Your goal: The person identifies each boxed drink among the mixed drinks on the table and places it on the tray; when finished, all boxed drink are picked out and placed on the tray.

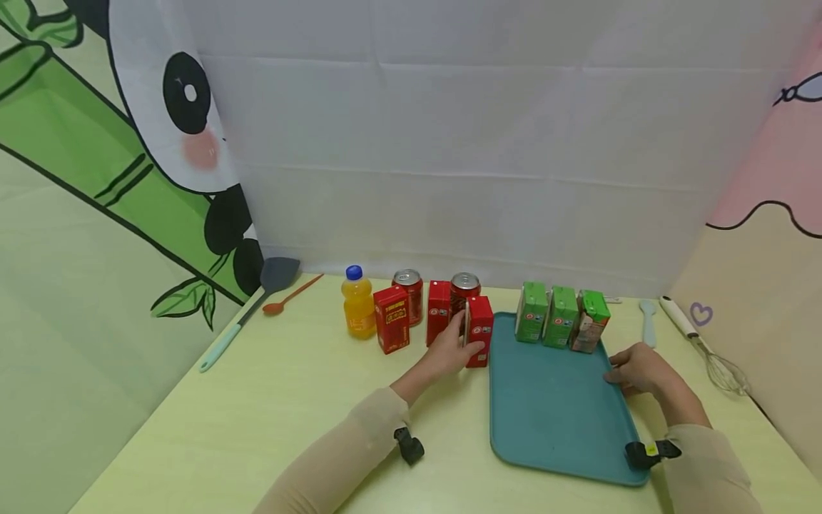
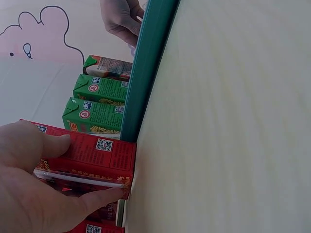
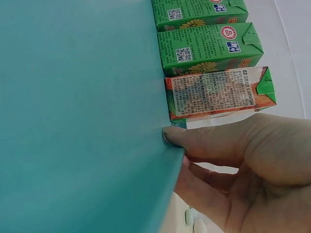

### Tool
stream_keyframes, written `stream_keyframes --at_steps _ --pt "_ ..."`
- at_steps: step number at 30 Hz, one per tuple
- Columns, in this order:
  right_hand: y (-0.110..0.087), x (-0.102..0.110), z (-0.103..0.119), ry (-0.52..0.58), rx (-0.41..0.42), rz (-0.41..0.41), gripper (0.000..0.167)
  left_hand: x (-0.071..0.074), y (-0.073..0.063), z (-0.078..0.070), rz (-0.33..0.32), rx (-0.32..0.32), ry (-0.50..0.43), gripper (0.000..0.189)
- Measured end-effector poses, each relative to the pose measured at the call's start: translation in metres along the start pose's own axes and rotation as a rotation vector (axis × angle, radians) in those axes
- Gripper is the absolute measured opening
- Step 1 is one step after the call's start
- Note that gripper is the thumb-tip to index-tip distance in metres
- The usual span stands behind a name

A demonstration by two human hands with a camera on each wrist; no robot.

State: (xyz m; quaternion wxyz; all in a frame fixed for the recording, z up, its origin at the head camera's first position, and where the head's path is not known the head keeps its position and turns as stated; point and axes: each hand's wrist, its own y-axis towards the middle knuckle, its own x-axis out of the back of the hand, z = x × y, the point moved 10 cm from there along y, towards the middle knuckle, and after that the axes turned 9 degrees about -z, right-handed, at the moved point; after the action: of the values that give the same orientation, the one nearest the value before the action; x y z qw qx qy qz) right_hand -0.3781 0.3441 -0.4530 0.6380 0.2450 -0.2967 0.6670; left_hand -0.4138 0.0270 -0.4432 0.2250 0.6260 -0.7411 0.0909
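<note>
My left hand (image 1: pixel 446 348) grips a red drink carton (image 1: pixel 479 332) that stands upright beside the tray's left edge. In the left wrist view, the thumb lies on one face of that carton (image 2: pixel 97 149) and a finger touches the side with the straw. My right hand (image 1: pixel 644 370) pinches the right rim of the teal tray (image 1: pixel 559 414), thumb on top and fingers beneath, as the right wrist view shows. Along the tray's far end stand two green drink cartons (image 1: pixel 531 314) and a green-topped carton with a brownish printed side (image 3: pixel 214 94).
Left of the tray stand two more red cartons (image 1: pixel 392 319), two red cans (image 1: pixel 408 289) and an orange juice bottle (image 1: pixel 358 303). A spatula (image 1: pixel 250 307) and a red-brown spoon (image 1: pixel 292 295) lie at far left. To the right are a whisk (image 1: pixel 706 346) and a pale blue utensil (image 1: pixel 648 325).
</note>
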Motion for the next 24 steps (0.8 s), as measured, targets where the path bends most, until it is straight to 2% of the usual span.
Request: stream_keyframes --at_steps 9,15,24 --pt "-0.0029 0.0035 -0.0024 -0.029 -0.009 -0.014 0.052 -0.0031 0.0052 0.0022 0.011 -0.018 -0.065 0.082" --pt "-0.0011 0.0066 0.0003 -0.041 0.004 -0.02 0.052 -0.0005 0.0087 0.0004 0.015 -0.035 -0.036 0.078" --pt "0.0008 -0.0005 0.0027 -0.038 0.007 -0.01 0.051 0.0029 0.0066 0.0006 0.006 -0.024 0.035 0.081"
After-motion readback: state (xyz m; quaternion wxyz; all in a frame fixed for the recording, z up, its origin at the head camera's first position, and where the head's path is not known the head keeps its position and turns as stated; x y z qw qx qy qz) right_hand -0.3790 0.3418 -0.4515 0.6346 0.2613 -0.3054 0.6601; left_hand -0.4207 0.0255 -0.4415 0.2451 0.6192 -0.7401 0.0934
